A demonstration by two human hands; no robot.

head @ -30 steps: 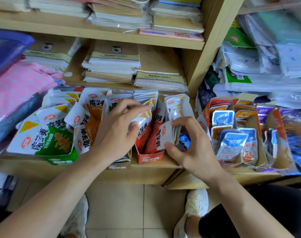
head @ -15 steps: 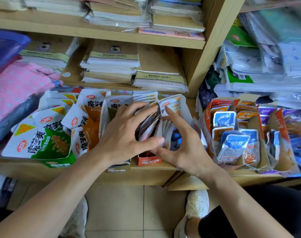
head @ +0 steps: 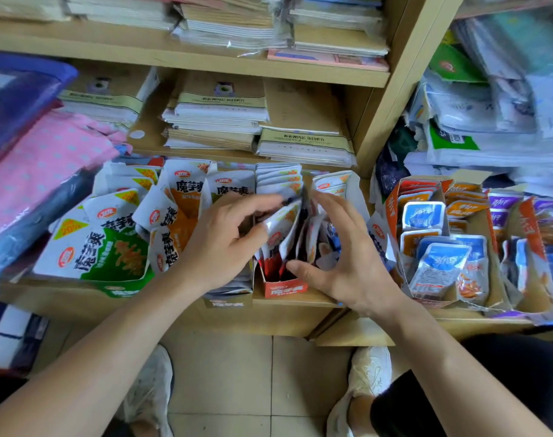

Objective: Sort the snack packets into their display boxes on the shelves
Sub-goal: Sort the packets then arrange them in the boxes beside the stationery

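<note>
A red display box [head: 284, 290] stands at the front edge of the wooden shelf [head: 287, 313], holding a row of upright white-and-red snack packets [head: 283, 223]. My left hand [head: 218, 244] grips the left part of that row, fingers over the packet tops and thumb at their front. My right hand [head: 347, 257] lies against the right side of the row with straight fingers, its thumb low across the front of the packets. Between my hands the packets fan apart.
A green box [head: 117, 272] and orange packets [head: 180, 216] of the same brand crowd the shelf to the left. To the right, torn boxes hold blue packets [head: 439, 263] and orange packets [head: 464, 206]. Stacked notebooks [head: 218, 121] sit behind. Below is tiled floor [head: 268, 389].
My right hand let go of a single packet and moved in against the right of the stack. My left hand shifted right and took hold of the packets, spreading them.
</note>
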